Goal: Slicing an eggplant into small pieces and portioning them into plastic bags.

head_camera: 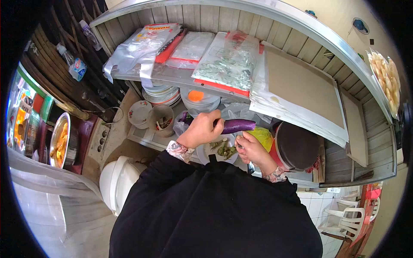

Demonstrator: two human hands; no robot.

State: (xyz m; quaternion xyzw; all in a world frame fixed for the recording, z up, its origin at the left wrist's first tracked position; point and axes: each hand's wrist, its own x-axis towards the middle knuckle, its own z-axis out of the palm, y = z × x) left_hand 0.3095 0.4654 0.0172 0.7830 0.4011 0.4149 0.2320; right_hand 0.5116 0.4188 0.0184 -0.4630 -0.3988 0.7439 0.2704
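Note:
A long purple eggplant lies crosswise in my left hand, which is closed around its left part; its right end looks cut. My right hand is just below that end, fingers curled on a handle; a bit of dark metal, perhaps a knife, shows beneath it. Under both hands stands a white plate with green eggplant stem caps on it. More purple eggplant shows in a clear plastic bag left of my left hand.
Stacked plates and a tub with utensils stand at the left. On the right are a yellow-green plastic bag and a dark-lidded red container. A shelf above holds packed plastic bags and a stack of wrapping paper.

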